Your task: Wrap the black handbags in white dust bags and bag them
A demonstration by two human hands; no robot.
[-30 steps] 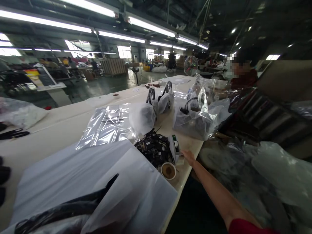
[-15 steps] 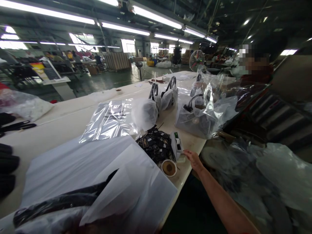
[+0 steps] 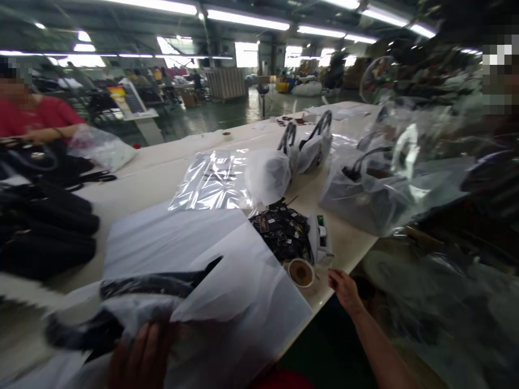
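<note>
Now that the right hand (image 3: 343, 286) has come back from the white box (image 3: 313, 237) it was touching half a second ago, its fingers are bunched together, apart from the box and over the table edge; can't tell if something small is pinched in there. The left hand (image 3: 141, 346) has turned up too, low in the view and pretty blurry, fingers bent over the wrapping of a dark bag. Looks to me like it's steadying that bundle, but whether it's really gripping, no idea. So work has gone from one hand off at the box to a hand on the bag as well. The bag itself is mostly hidden, just its dark handle (image 3: 150, 286) showing under clear plastic, and it lies on a big white sheet (image 3: 138, 232) with one corner folded over. Just beside the right hand is a round white thing with a brown middle (image 3: 301, 272), then a heap of black tags (image 3: 284, 232) up against the box. Further out on the table (image 3: 344, 243) are shiny clear sleeves (image 3: 214, 181) and more bagged handbags. View's swung left as well, so a co-worker in red (image 3: 40, 119) now shows behind some black bags (image 3: 44, 227).
</note>
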